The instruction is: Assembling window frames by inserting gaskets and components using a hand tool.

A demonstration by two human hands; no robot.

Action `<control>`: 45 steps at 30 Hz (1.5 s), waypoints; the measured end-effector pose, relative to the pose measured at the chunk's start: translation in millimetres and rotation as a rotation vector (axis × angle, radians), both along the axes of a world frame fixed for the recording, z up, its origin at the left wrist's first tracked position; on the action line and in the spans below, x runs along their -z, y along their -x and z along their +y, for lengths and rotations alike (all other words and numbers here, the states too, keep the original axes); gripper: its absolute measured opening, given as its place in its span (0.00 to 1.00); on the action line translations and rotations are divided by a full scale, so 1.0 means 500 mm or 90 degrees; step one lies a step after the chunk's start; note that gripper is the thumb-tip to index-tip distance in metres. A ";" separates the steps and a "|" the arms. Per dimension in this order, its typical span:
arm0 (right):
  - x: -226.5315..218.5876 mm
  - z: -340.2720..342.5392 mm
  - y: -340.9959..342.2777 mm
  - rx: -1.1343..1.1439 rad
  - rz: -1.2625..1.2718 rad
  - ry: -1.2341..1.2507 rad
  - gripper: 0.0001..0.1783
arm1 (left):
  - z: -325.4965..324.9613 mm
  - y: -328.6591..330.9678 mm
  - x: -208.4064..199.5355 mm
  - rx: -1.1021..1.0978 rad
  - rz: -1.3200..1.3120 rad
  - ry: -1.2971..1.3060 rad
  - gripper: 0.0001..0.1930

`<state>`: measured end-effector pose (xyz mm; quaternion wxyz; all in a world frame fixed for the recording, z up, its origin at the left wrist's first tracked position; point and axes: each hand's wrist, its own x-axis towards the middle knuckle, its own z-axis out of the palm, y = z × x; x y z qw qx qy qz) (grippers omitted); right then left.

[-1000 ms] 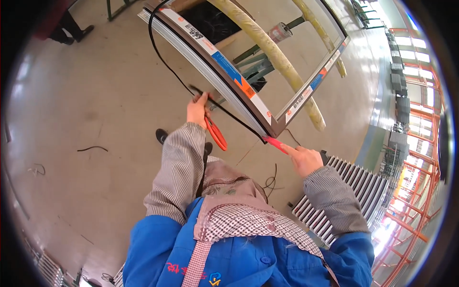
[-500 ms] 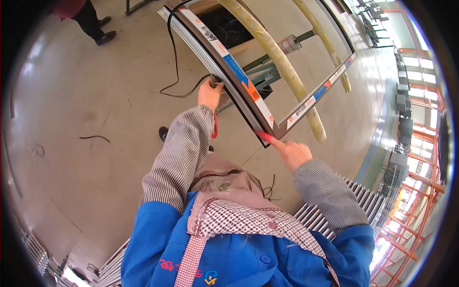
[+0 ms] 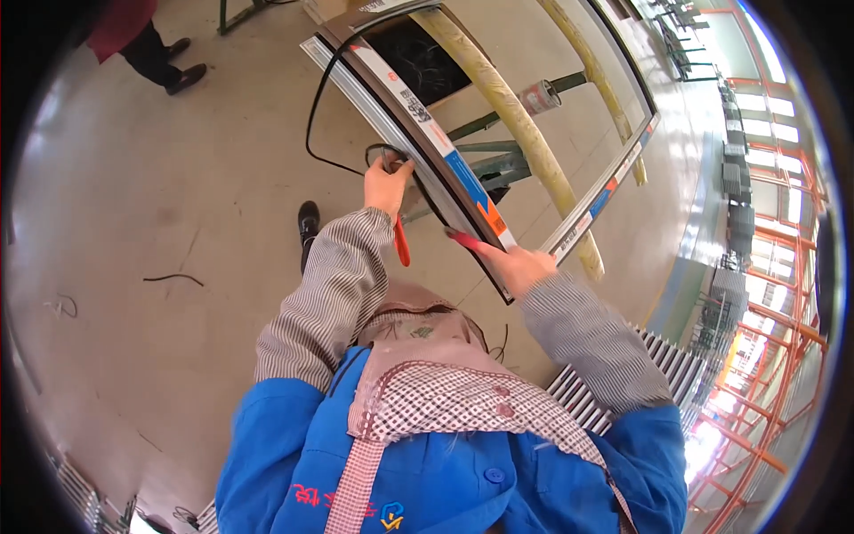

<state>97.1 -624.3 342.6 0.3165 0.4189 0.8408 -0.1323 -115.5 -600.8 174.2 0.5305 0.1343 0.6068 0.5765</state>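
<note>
My left hand (image 3: 384, 189) is closed with its fingertips pinching a thin black rubber strip (image 3: 310, 133) beside the outer edge of a brown window frame (image 3: 405, 120). A red loop-shaped handle (image 3: 402, 245) hangs below that palm; the rest of it is hidden. The strip curves up in a loose loop toward the frame's far end and also runs along the near edge to the corner. Closed around a small red-handled tool (image 3: 467, 238), my right hand (image 3: 527, 269) is near the frame's closest corner, the tool's dark tip against the edge with the strip.
Yellow-wrapped bars (image 3: 534, 147) on a green metal stand (image 3: 498, 165) support the frame. A cylindrical can (image 3: 539, 97) is by the stand. Another person's legs (image 3: 156, 58) are at the far left. Stacked metal profiles (image 3: 663, 365) lie at right, and a black scrap (image 3: 173, 278) on the floor.
My right hand has slid the red tool from the corner up along the frame's edge, toward my left hand. The frame appears a little lower in view, and a dark shoe shows more fully.
</note>
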 end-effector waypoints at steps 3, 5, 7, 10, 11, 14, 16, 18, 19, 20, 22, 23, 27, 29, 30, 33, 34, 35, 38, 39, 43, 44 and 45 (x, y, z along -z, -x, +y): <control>0.019 0.019 0.062 -0.022 -0.047 0.035 0.27 | 0.045 0.063 0.021 -0.028 -0.012 0.017 0.15; -0.003 -0.001 0.017 0.008 -0.059 0.031 0.26 | 0.074 0.149 0.015 -0.034 -0.011 0.027 0.15; -0.042 -0.007 -0.035 0.073 -0.155 0.070 0.31 | 0.097 0.196 0.012 -0.028 -0.004 0.009 0.15; -0.050 -0.001 -0.034 0.062 -0.243 0.115 0.31 | 0.135 0.249 0.011 -0.025 -0.022 -0.007 0.14; -0.044 0.008 -0.020 0.055 -0.190 0.091 0.30 | 0.151 0.258 0.008 -0.014 -0.025 -0.008 0.14; -0.027 0.085 0.139 0.073 -0.008 0.016 0.29 | 0.172 0.275 0.000 -0.063 0.010 -0.026 0.12; -0.007 0.144 0.226 0.043 0.018 -0.013 0.25 | 0.189 0.284 0.010 -0.074 0.033 -0.012 0.10; -0.006 0.144 0.214 0.061 0.018 0.001 0.24 | 0.196 0.290 0.011 -0.086 0.025 0.006 0.10; -0.007 0.143 0.205 0.065 0.021 0.018 0.24 | 0.196 0.301 0.004 -0.089 0.029 0.008 0.10; -0.020 0.128 0.180 0.072 -0.031 0.045 0.25 | 0.198 0.308 -0.011 -0.087 0.020 0.019 0.09; -0.045 0.058 0.065 0.086 -0.063 0.070 0.28 | 0.204 0.325 -0.034 -0.089 -0.003 0.042 0.08; -0.039 0.035 0.010 0.098 -0.036 0.069 0.29 | 0.207 0.328 -0.023 -0.096 -0.019 0.019 0.08; -0.044 0.088 0.113 0.110 -0.200 0.144 0.30 | 0.221 0.340 -0.018 -0.136 0.004 -0.055 0.08; -0.047 0.181 0.296 0.082 -0.116 0.123 0.28 | 0.231 0.379 -0.018 -0.161 0.034 0.000 0.09; -0.020 0.221 0.356 0.030 -0.007 0.057 0.29 | 0.246 0.398 -0.015 -0.180 0.052 0.047 0.10; 0.016 0.341 0.581 -0.005 0.025 0.017 0.27 | 0.293 0.465 -0.001 -0.226 0.007 -0.001 0.11; 0.002 0.364 0.613 0.018 -0.009 -0.013 0.24 | 0.323 0.469 -0.022 -0.210 -0.053 -0.024 0.11; -0.017 0.370 0.631 0.019 0.022 0.018 0.24 | 0.327 0.499 -0.046 -0.180 -0.076 0.046 0.11; -0.010 0.354 0.610 0.049 -0.085 0.088 0.24 | 0.339 0.572 0.014 -0.123 -0.202 0.057 0.09; -0.024 0.332 0.598 0.044 -0.093 0.091 0.24 | 0.328 0.595 0.009 -0.103 -0.193 0.087 0.10; -0.008 0.334 0.617 0.020 -0.084 0.043 0.24 | 0.319 0.624 0.022 -0.046 -0.188 0.107 0.09; 0.005 0.356 0.645 0.030 -0.039 -0.001 0.24 | 0.331 0.614 0.023 -0.036 -0.197 0.102 0.09; 0.023 0.379 0.674 0.041 0.007 -0.044 0.23 | 0.343 0.602 0.030 -0.028 -0.204 0.092 0.08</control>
